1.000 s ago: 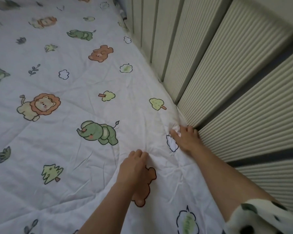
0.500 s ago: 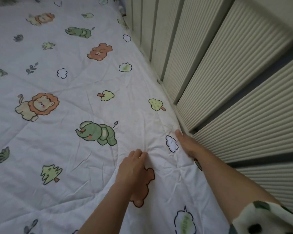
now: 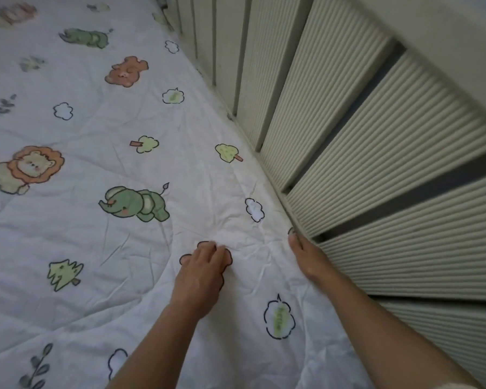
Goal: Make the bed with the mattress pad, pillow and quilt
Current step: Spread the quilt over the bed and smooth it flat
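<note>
- Head view: white animal-print quilt [image 3: 96, 237] spread flat, right edge against the ribbed wall panel [image 3: 376, 164].
- Left hand [image 3: 204, 272] curled, pinching quilt fabric a little in from that edge.
- Right hand [image 3: 306, 258] at the quilt's edge, touching the panel; fingers hidden, grip impossible to tell.

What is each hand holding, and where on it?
The left hand bunches the quilt at the brown bear print. The right hand lies along the quilt's edge by the slatted panel; its fingers are hidden, so a grip cannot be told.
</note>
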Tool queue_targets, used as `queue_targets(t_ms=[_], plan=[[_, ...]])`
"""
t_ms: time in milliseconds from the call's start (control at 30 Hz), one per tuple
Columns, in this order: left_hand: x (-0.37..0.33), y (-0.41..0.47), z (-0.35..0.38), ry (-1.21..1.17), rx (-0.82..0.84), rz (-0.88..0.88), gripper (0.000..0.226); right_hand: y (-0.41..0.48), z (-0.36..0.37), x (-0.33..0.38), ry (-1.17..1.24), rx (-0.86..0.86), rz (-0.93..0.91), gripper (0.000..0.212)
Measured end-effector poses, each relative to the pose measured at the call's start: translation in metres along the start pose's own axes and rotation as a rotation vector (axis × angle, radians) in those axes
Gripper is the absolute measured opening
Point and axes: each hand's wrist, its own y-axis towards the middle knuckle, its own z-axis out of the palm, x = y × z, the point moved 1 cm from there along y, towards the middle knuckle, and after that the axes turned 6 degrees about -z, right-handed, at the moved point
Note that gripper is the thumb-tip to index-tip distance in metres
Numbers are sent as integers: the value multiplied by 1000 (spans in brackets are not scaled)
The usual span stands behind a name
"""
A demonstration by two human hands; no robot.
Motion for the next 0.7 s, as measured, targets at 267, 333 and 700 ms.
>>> queue_targets(t_ms=[267, 333, 700], plan=[[-29, -43, 8, 42, 152, 90, 59, -97, 2, -82, 77, 113, 238, 72], [-35, -56, 12, 37, 168, 132, 58, -111, 0, -87, 32, 89, 282, 62], [-58, -114, 36, 50, 249, 191, 60, -191, 17, -159, 28, 54, 477, 73]])
